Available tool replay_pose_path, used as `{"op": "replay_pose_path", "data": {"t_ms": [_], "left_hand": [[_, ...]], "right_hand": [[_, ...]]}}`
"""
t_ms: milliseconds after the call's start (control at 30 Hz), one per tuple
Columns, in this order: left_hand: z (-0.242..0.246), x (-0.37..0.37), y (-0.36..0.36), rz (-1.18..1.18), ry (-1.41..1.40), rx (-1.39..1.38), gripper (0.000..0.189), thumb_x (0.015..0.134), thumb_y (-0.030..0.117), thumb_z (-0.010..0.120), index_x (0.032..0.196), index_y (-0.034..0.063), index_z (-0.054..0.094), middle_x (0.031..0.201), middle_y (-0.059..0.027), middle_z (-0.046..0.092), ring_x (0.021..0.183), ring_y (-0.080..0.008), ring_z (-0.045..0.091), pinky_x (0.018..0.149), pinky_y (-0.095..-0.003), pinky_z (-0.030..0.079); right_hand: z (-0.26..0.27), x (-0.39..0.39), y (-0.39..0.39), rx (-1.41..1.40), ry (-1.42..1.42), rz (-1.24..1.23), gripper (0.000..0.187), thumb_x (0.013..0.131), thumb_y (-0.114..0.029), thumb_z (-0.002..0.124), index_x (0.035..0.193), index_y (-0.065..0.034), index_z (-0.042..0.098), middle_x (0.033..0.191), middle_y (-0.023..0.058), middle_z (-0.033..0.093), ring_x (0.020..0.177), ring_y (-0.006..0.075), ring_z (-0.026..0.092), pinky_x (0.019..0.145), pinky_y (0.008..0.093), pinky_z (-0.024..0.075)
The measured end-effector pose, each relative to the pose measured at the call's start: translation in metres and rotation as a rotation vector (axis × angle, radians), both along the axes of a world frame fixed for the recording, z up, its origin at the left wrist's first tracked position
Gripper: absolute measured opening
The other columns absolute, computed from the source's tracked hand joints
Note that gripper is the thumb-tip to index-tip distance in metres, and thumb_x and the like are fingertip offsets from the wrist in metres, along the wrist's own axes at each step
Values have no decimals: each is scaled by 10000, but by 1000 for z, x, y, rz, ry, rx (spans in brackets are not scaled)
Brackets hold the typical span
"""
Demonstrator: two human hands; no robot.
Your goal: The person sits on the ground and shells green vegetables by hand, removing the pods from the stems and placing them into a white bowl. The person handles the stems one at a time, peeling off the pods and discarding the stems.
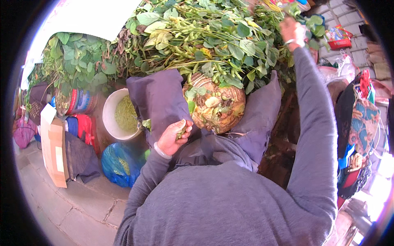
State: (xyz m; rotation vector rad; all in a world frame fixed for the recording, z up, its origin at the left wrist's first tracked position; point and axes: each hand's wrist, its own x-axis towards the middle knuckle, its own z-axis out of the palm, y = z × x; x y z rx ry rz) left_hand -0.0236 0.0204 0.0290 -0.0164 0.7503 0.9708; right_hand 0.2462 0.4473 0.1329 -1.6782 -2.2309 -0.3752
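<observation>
My left hand (174, 135) is curled over my lap with a few green soybean pods (181, 132) in its fingers. Stretched out to the upper right, my right hand (291, 30) is blurred beside a leafy green sprig (314, 24); whether it grips the stem is unclear. A large heap of soybean plants (190, 40), with pods on the stalks, lies beyond my knees. Between my legs sits a round woven basket (235, 106) holding leaf scraps. To the left of my knee, a white bucket (108, 113) contains many small green pods or beans (125, 115).
A blue plastic bag (112, 163) with green contents rests on the paved floor (83, 223). Left of it stand a cardboard box (55, 147) and a red bag (84, 127). Patterned cloth bags (364, 123) and a red packet (338, 37) are at the right.
</observation>
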Motion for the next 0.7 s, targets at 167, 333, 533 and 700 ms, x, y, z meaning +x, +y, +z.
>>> {"op": "replay_pose_path", "data": {"t_ms": [167,333,533,700], "left_hand": [[1,2,8,-23,27,-60,201,925,238,451,928,50,520,772,13,472,595,-36,390,443,-146,285],[-3,8,11,-36,69,-19,211,926,241,448,934,43,522,784,14,470,587,-38,385,439,-149,282],[3,6,9,2,58,15,231,911,267,479,952,44,523,782,16,473,582,-31,395,442,-142,285],[15,-3,16,69,248,4,198,907,228,493,988,53,541,750,29,494,562,-17,398,441,-136,297]], "right_hand": [[-83,-98,-96,-154,210,663,171,774,-161,587,925,-81,588,884,120,597,831,295,586,715,381,484],[-119,-144,-83,-230,-3,349,322,764,-205,618,1055,-98,529,957,141,561,838,324,574,711,391,475],[-119,-123,-93,-121,284,473,141,735,-171,654,864,-126,618,803,90,568,744,305,574,636,376,460],[-70,-96,-141,-167,456,553,145,745,-57,645,888,-73,622,781,94,562,671,251,564,593,317,446]]}}
